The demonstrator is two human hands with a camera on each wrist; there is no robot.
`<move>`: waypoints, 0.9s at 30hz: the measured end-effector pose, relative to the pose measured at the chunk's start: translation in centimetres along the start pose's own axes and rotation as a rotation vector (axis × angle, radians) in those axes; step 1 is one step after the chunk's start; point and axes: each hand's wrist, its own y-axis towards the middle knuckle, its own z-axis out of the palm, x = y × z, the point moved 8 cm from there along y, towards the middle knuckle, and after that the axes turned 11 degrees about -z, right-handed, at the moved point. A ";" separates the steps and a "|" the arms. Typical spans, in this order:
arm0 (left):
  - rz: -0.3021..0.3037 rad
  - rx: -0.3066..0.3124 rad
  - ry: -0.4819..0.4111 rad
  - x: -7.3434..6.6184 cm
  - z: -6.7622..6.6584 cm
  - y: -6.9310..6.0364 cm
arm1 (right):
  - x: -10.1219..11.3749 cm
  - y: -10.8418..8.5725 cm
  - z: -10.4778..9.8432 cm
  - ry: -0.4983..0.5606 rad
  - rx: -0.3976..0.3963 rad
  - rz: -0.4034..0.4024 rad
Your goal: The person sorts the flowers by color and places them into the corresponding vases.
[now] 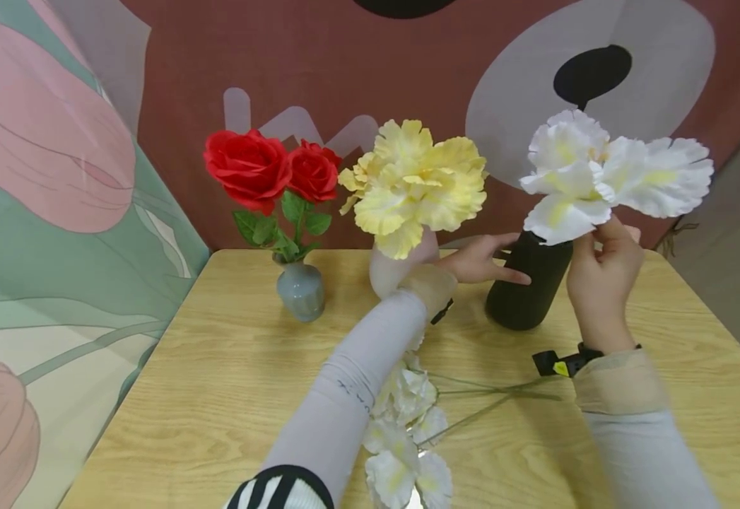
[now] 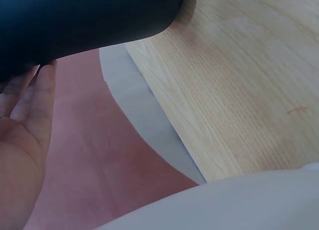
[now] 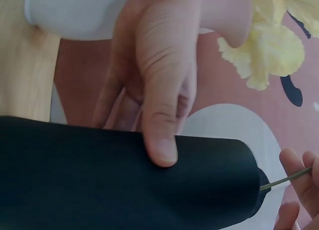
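1. Backdrop (image 1: 306, 63) of reddish brown, printed with pale and black shapes, rises behind the table.
2. The wooden table (image 1: 217, 410) carries all the vases.
3. The black vase (image 1: 525, 304) stands towards the table's far right; whether it tilts, I cannot tell.
4. Several white flowers (image 1: 398, 452) lie loose near the front, partly behind the left sleeve (image 1: 344, 389), their stems pointing right.
5. One white blossom (image 1: 646, 173) spreads above the black vase's mouth, close over the right hand.
6. A yellow flower (image 1: 420, 187) tops the pale pink vase (image 1: 387, 272), which is partly covered by the left forearm.
7. Two red roses (image 1: 251, 170) with green leaves rise from a small grey-blue vase (image 1: 300, 291) on the left.
8. The left hand (image 1: 480, 260) grips the black vase's left side, thumb on the near face, other fingers beyond.
9. The right hand (image 1: 608, 272) pinches the blossom's stem between thumb and fingers.
10. That thin green stem (image 3: 281, 182) runs from the pinch into the black vase's mouth.
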 end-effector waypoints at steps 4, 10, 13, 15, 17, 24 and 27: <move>0.013 0.007 0.001 -0.2 0.2 -0.1 | -0.5 -0.6 0.0 -0.060 0.025 0.011; 0.020 0.004 0.027 -0.3 0.3 -0.1 | -1.7 -1.2 0.0 -0.045 0.022 0.042; 0.021 0.003 0.023 -0.3 0.3 -0.1 | -2.4 -1.4 -0.1 -0.037 0.023 0.087; 0.023 0.001 0.015 -0.3 0.2 -0.1 | -2.7 -1.4 0.0 -0.032 0.036 0.093; 0.014 -0.002 0.011 -0.2 0.1 -0.2 | -2.7 -1.4 0.2 -0.033 0.056 0.079; 0.015 -0.003 -0.008 -0.4 0.1 -0.3 | -2.5 -2.5 -0.1 -0.052 0.125 0.035; -0.008 0.001 -0.020 -0.3 0.1 -0.4 | -2.6 -3.4 -0.5 -0.094 0.172 0.066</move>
